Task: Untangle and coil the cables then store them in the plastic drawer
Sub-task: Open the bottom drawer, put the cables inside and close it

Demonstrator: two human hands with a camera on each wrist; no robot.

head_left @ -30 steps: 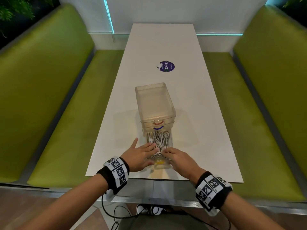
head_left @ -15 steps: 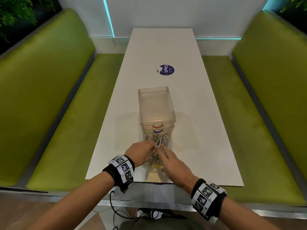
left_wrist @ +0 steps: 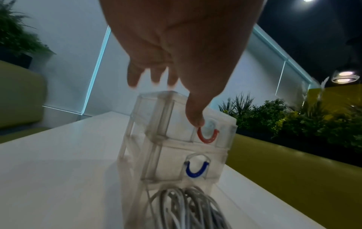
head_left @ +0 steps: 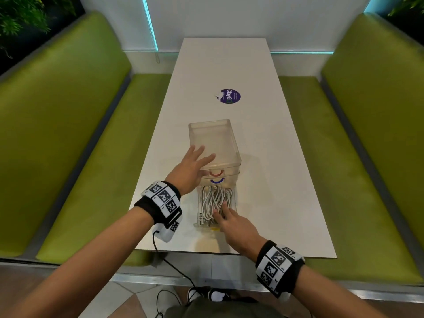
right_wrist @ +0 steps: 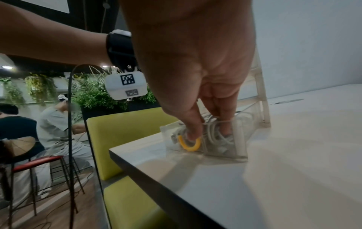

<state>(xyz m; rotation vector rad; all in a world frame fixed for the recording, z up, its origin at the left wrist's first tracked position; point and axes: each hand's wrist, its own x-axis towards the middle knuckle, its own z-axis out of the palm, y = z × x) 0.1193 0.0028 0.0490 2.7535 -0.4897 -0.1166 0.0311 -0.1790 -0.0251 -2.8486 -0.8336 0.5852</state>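
- Since the earlier frames the left hand point(head_left: 191, 167) has left the cables point(head_left: 214, 203) and risen to the drawer unit point(head_left: 213, 143); its fingers point(left_wrist: 133, 77) are spread and straight, hovering over the unit's top near corner and holding nothing, with the thumb tip just by the red handle point(left_wrist: 207, 136).
- The right hand point(head_left: 234, 226) has stayed at the pulled-out bottom drawer point(head_left: 199, 216), near the table's point(head_left: 286, 180) near edge.
- Its fingers point(right_wrist: 225, 122) reach down into the drawer among the white cables; the thumb sits by the yellow handle point(right_wrist: 189, 145). Whether they pinch a strand or only press, I cannot tell.
- Done, as I judge it: the cables lie bundled in loops inside the open drawer, none left on the table.
- Left: tucking any stray loops below the rim and sliding the drawer shut under the blue-handled drawer point(left_wrist: 195, 170), probably with the left hand steadying the unit.
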